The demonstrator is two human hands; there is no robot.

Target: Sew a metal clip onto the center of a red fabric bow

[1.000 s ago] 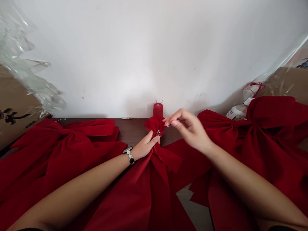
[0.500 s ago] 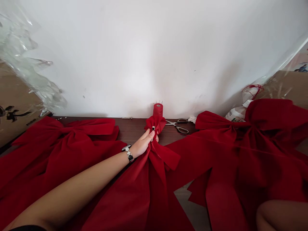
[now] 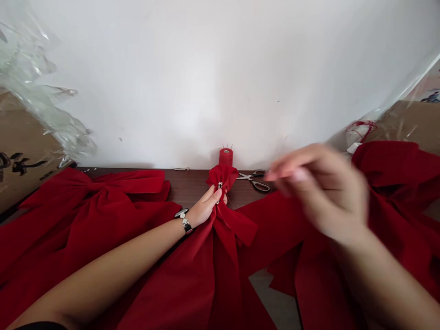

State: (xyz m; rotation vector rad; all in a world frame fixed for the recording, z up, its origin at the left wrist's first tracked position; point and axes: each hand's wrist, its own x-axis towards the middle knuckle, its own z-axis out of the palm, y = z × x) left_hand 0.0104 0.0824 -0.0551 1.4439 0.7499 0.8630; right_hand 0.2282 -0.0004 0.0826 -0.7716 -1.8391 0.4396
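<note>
My left hand [image 3: 206,206] is closed around the gathered middle of a red fabric bow [image 3: 178,275]. Against its thumb lies a small silver metal clip [image 3: 220,185], on the knot of the bow. My right hand [image 3: 323,188] hovers in the air to the right, above more red fabric, smeared by motion. Its thumb and forefinger are pinched together; what they hold is too small or blurred to make out. Just behind the held bow stands a spool of red thread [image 3: 226,157] with several needles sticking up from its top.
Black-handled scissors [image 3: 259,185] lie partly opened beside the spool. Another metal clip [image 3: 181,169] rests near the wall. Large red bows spread out at left [image 3: 103,188] and right [image 3: 388,169]. A cardboard box [image 3: 24,151] under clear plastic stands at the left.
My right hand has come into view from the lower right, up and toward the middle. My left hand keeps its grip on the bow, almost unmoved.
</note>
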